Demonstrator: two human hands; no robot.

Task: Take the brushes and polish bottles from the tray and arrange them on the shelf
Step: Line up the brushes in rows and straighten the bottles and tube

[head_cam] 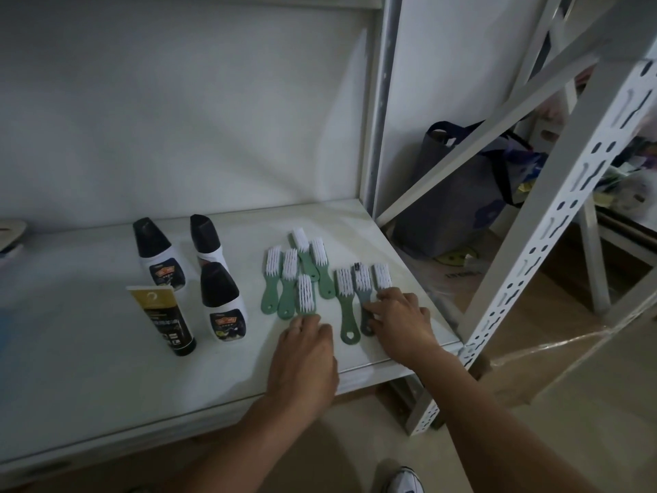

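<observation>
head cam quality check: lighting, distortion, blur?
Head view: dim and flat with a cool cast, the shelf shadowed at its left front; wide-angle bending warps the slotted post at right; bottle labels too soft to read, brushes fairly clear; left hand and right hand show no obvious motion blur; no glare.

I count eight brushes [305, 281] on the shelf [106, 350]: seven green-handled, one grey. Beside them I see three polish bottles [199, 275] and one tube [163, 320].
</observation>
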